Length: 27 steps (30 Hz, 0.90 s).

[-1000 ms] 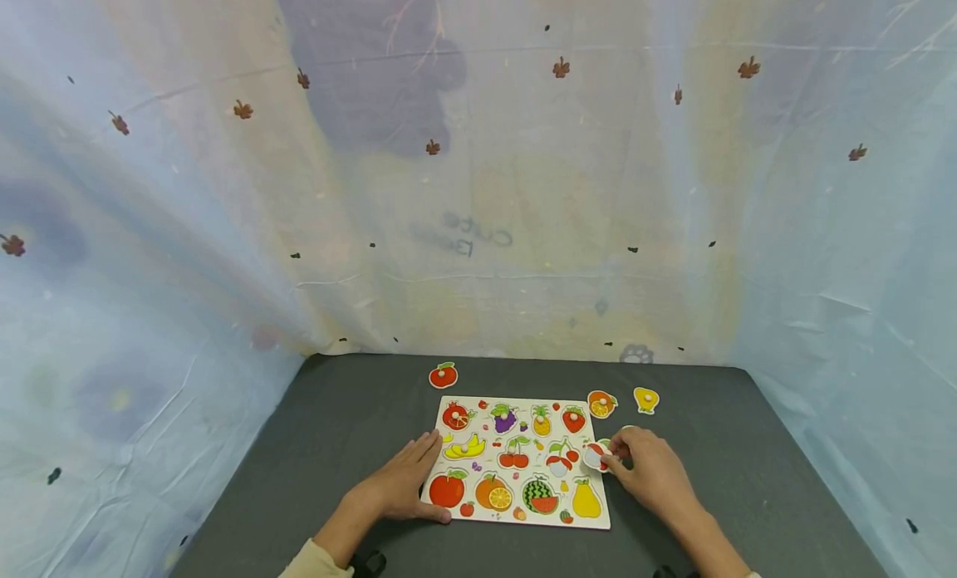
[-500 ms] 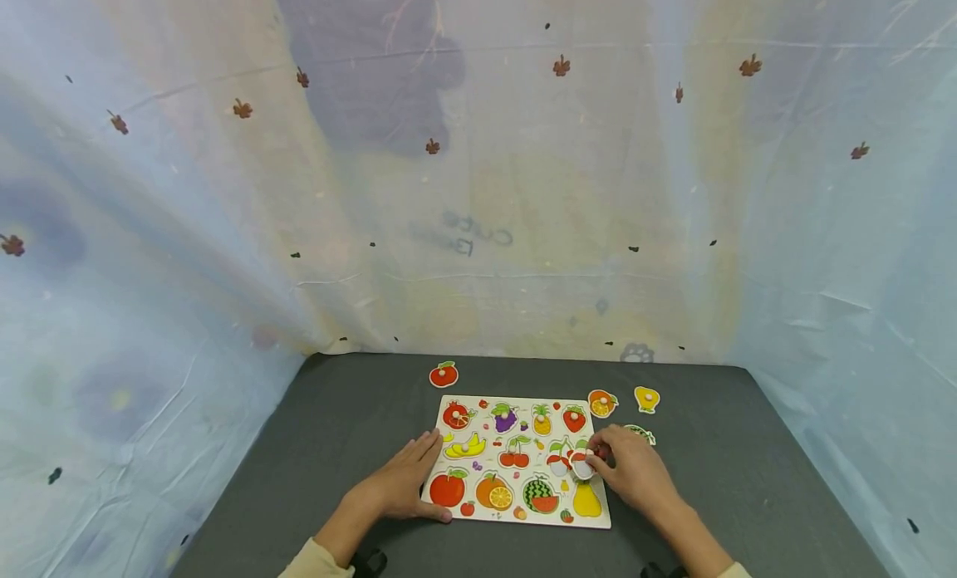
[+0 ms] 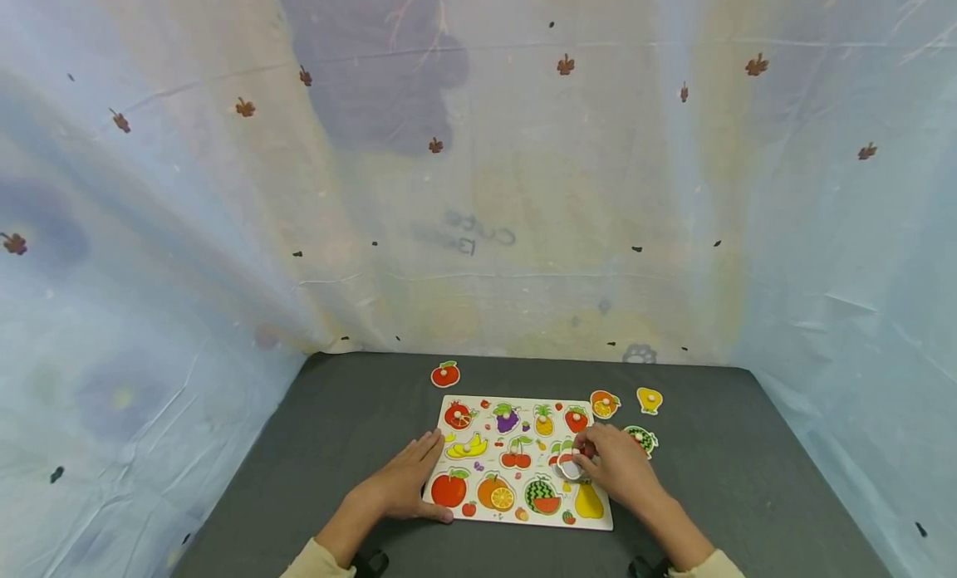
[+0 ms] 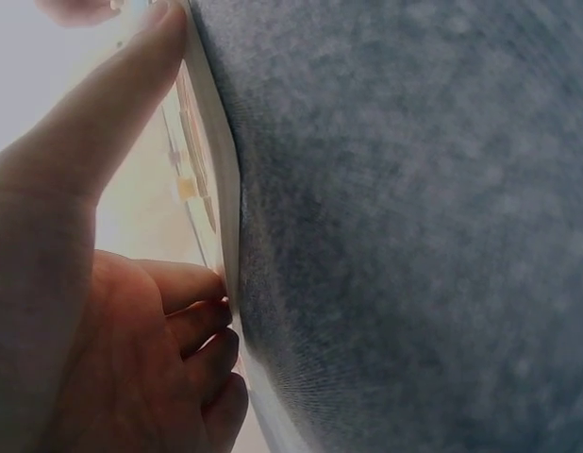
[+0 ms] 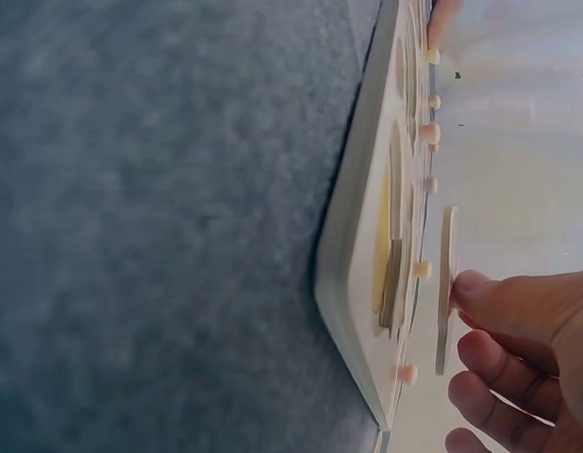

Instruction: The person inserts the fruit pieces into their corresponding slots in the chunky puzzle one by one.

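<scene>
My left hand (image 3: 405, 480) lies along the left edge of a white fruit puzzle board (image 3: 508, 521). Its fingers are extended at the rim, and its thumb touches the front left corner. Over the board's right side, my right hand (image 3: 619, 467) pinches a fruit puzzle piece (image 3: 571, 465) between thumb and fingers. Glare and fingers hide which fruit it shows. In the right wrist view that thin wooden piece (image 5: 446, 293) is held apart from the board, on edge to the camera. Grape (image 3: 506, 418), pineapple (image 3: 543, 421) and strawberry (image 3: 576, 420) pieces sit in the back row.
Loose pieces lie on the dark grey table (image 3: 359, 412): a red apple-like one (image 3: 445, 374) behind the board, an orange (image 3: 605, 404), a yellow pear (image 3: 649, 400) and a watermelon (image 3: 640, 439) to the right. A patterned curtain (image 3: 478, 188) encloses the table.
My right hand has moved left with the puzzle piece, from the board's right edge to over the board. The watermelon piece has come into view behind it. My left hand stays put.
</scene>
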{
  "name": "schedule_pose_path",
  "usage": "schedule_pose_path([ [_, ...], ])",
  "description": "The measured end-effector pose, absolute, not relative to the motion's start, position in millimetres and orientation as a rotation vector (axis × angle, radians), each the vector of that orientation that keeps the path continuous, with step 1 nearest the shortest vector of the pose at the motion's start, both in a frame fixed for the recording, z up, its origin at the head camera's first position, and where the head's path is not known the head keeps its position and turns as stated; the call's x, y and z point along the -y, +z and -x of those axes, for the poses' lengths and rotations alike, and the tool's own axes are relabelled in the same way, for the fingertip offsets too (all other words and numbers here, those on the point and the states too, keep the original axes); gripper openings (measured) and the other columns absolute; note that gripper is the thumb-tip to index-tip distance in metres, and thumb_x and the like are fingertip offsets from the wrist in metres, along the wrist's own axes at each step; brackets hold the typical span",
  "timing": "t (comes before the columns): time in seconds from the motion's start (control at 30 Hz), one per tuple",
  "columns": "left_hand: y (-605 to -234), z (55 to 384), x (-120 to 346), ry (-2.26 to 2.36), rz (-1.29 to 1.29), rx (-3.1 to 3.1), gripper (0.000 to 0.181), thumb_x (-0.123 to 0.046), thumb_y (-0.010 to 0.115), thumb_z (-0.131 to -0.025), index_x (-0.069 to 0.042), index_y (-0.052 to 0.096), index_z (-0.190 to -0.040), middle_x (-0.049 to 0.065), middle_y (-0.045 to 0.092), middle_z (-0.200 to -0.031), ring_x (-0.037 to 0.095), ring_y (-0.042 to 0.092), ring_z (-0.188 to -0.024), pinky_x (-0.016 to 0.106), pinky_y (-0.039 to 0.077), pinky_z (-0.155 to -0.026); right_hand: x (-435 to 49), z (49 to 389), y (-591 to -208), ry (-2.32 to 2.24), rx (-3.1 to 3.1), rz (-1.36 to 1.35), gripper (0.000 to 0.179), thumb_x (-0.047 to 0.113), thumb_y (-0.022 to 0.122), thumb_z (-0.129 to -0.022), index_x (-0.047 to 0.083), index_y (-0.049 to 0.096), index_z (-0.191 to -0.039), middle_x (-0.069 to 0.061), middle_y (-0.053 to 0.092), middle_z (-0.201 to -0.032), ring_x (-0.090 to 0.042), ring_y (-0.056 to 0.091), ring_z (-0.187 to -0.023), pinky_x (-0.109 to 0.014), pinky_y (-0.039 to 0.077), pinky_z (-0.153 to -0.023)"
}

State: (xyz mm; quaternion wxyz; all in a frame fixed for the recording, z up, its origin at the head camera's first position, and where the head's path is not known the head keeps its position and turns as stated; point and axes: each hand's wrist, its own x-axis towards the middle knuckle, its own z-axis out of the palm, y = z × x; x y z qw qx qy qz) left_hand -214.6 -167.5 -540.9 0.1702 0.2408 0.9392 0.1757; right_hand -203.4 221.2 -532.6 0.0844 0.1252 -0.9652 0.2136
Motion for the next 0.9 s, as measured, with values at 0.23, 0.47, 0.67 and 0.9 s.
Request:
schedule_pose_path([
  [0.23, -539, 212, 167, 0.513, -0.681, -2.662, 0.13, -0.065, 0.089, -0.079, 0.001, 0.023, -0.169, 0.018, 0.02, -0.177, 0.036, 0.02, -0.164, 0.057, 0.018, -0.132, -214, 208, -532, 0.625, 2.887, -0.415, 0.019, 0.019, 0.091, -0.088, 0.022, 0.072, -0.09, 0.013, 0.054, -0.078, -0.007, 0.047, -0.073, -0.032, 0.044, -0.07],
  [0.47, -538, 212, 167, 0.508, -0.693, -2.669, 0.129, -0.064, 0.088, -0.08, 0.002, 0.023, -0.169, 0.018, 0.02, -0.177, 0.037, 0.02, -0.164, 0.057, 0.019, -0.132, -209, 214, -535, 0.601, 2.899, -0.414, 0.017, 0.02, 0.091, -0.088, 0.02, 0.074, -0.089, 0.013, 0.053, -0.074, -0.007, 0.046, -0.069, -0.031, 0.042, -0.068],
  [0.67, -539, 212, 167, 0.507, -0.704, -2.67, 0.128, -0.064, 0.088, -0.08, 0.002, 0.024, -0.169, 0.018, 0.021, -0.177, 0.037, 0.021, -0.164, 0.057, 0.019, -0.132, -209, 217, -536, 0.622, 2.911, -0.413, 0.019, 0.021, 0.091, -0.088, 0.022, 0.072, -0.086, 0.012, 0.052, -0.073, -0.007, 0.045, -0.067, -0.031, 0.04, -0.067],
  [0.9, -538, 212, 167, 0.509, -0.703, -2.668, 0.128, -0.063, 0.088, -0.08, 0.002, 0.024, -0.169, 0.018, 0.02, -0.177, 0.037, 0.02, -0.164, 0.057, 0.019, -0.132, -207, 217, -537, 0.638, 2.95, -0.395, 0.019, 0.021, 0.091, -0.088, 0.021, 0.071, -0.087, 0.01, 0.052, -0.073, -0.009, 0.045, -0.067, -0.032, 0.04, -0.066],
])
